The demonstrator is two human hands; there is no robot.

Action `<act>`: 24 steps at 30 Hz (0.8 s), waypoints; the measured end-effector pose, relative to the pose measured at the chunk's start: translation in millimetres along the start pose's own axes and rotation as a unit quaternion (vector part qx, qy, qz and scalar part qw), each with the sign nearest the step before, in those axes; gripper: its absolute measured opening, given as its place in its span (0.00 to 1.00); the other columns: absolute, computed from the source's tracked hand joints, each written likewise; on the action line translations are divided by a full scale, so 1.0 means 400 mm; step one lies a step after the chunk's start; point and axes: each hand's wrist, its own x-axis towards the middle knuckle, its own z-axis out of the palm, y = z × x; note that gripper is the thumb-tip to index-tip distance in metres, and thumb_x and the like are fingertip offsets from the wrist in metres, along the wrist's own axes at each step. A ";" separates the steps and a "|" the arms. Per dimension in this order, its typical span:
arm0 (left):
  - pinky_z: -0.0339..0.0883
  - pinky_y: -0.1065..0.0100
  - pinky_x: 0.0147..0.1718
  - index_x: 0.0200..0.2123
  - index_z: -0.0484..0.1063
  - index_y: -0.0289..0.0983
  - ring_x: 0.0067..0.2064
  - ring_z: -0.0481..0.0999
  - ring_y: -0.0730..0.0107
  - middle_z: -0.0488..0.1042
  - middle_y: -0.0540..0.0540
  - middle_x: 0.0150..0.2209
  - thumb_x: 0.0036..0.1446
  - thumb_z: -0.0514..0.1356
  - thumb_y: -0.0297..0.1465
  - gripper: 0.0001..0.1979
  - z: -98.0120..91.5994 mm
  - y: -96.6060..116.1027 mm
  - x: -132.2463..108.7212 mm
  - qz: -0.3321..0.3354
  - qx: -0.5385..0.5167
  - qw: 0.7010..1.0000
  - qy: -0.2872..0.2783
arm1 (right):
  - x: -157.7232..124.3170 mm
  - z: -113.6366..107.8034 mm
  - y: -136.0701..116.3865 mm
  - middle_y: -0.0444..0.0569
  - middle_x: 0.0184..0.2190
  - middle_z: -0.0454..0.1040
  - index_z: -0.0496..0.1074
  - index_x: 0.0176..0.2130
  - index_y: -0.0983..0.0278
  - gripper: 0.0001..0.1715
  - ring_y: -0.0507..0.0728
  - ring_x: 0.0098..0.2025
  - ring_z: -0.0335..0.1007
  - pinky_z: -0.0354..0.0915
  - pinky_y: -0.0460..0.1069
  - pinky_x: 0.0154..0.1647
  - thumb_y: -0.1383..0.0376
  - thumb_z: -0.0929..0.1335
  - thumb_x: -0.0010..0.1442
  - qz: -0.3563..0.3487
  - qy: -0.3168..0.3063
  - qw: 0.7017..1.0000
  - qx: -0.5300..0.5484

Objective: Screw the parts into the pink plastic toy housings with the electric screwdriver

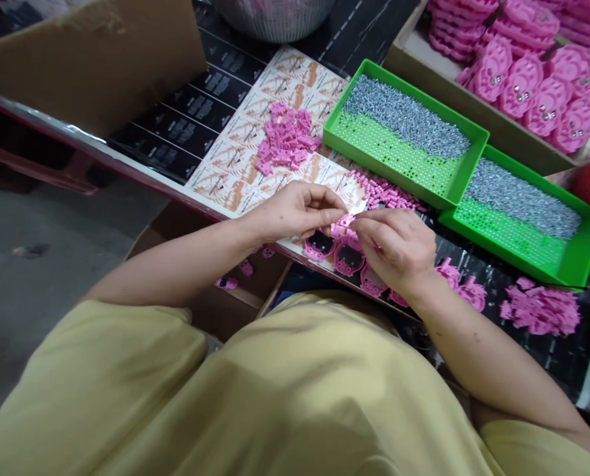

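My left hand (307,211) and my right hand (398,244) meet over the table's front edge, their fingertips closed in a pinch. Between them is a small pink plastic part (344,222), mostly covered by the fingers, so its shape is unclear. Below the hands, pink plastic frames (349,256) with dark openings lie in a row along the edge. A spread of tiny pink pieces (384,192) lies just beyond my right hand. Farther off to the left, a heap of pink plastic blocks (287,135) rests on the patterned board (235,168).
Two green trays (388,168) of small metal pins or screws stand beyond my right hand. Behind them, a cardboard box (473,92) holds stacked pink parts. More pink pieces (542,307) lie at right. A large carton (91,59) and a clear bowl (275,16) stand at the back.
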 end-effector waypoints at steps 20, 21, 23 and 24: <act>0.71 0.60 0.46 0.46 0.76 0.35 0.49 0.78 0.60 0.80 0.41 0.46 0.63 0.59 0.34 0.12 0.009 -0.069 -0.122 0.352 0.565 0.746 0.028 | 0.022 0.070 0.003 0.44 0.41 0.81 0.76 0.44 0.64 0.12 0.54 0.45 0.73 0.55 0.51 0.43 0.67 0.63 0.66 0.024 -0.149 0.983 -0.106; 0.71 0.61 0.47 0.47 0.75 0.35 0.49 0.78 0.61 0.79 0.41 0.47 0.63 0.59 0.33 0.12 0.010 -0.071 -0.122 0.348 0.566 0.747 0.022 | 0.027 0.072 -0.002 0.46 0.40 0.81 0.76 0.43 0.64 0.12 0.55 0.45 0.71 0.53 0.52 0.43 0.67 0.63 0.66 0.026 -0.163 0.979 -0.116; 0.71 0.61 0.47 0.47 0.75 0.35 0.49 0.78 0.62 0.79 0.41 0.47 0.63 0.59 0.32 0.11 0.009 -0.075 -0.121 0.349 0.561 0.750 0.018 | 0.040 0.071 -0.013 0.47 0.40 0.80 0.76 0.42 0.64 0.11 0.59 0.46 0.67 0.51 0.54 0.43 0.67 0.63 0.66 0.035 -0.188 0.971 -0.143; 0.72 0.62 0.46 0.47 0.75 0.35 0.48 0.78 0.62 0.79 0.40 0.47 0.63 0.59 0.31 0.11 0.007 -0.076 -0.120 0.354 0.559 0.750 0.019 | 0.049 0.068 -0.018 0.48 0.40 0.79 0.76 0.41 0.63 0.12 0.60 0.46 0.65 0.50 0.55 0.43 0.67 0.63 0.66 0.041 -0.202 0.966 -0.154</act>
